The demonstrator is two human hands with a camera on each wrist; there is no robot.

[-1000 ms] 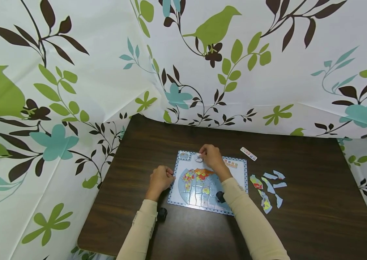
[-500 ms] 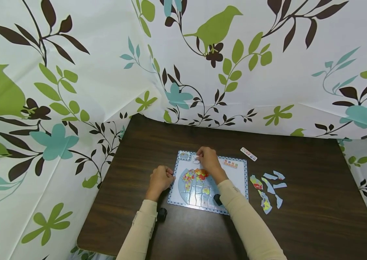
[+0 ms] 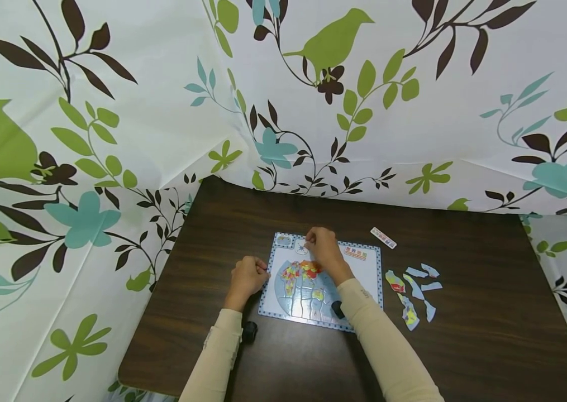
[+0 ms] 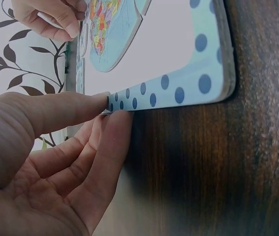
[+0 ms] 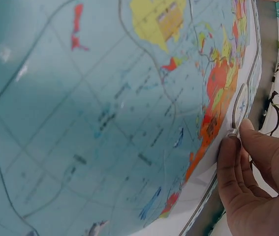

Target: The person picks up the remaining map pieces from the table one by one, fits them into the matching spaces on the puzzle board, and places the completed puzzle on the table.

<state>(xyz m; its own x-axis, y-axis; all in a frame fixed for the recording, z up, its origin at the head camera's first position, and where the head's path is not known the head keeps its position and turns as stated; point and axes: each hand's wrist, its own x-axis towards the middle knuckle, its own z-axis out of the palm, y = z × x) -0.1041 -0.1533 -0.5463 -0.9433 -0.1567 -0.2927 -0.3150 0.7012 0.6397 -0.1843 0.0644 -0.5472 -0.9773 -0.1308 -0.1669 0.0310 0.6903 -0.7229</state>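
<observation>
A world-map jigsaw puzzle board (image 3: pixel 273 298) with a dotted blue border lies on the table, its round map partly filled. My left hand (image 3: pixel 248 279) pinches the board's left edge, thumb on top of the border in the left wrist view, index finger against the rim. At the board's top, my right hand (image 3: pixel 325 251) has thumb and fingertips on the right edge of a small white compass puzzle piece (image 3: pixel 301 247). In the right wrist view the compass piece (image 5: pixel 240 105) sits nearly flat, the fingertips bunched at its edge. The right hand and forearm hide part of the map.
Several loose map pieces (image 3: pixel 414 287) lie on the dark wooden table (image 3: pixel 489 312) right of the board. A narrow white printed strip (image 3: pixel 384 238) lies beyond the board's upper right corner. Patterned cloth (image 3: pixel 162 111) hangs behind and to the left.
My right hand and the compass piece have shifted slightly left, and more of the compass shows now. The left hand stays at the board's edge.
</observation>
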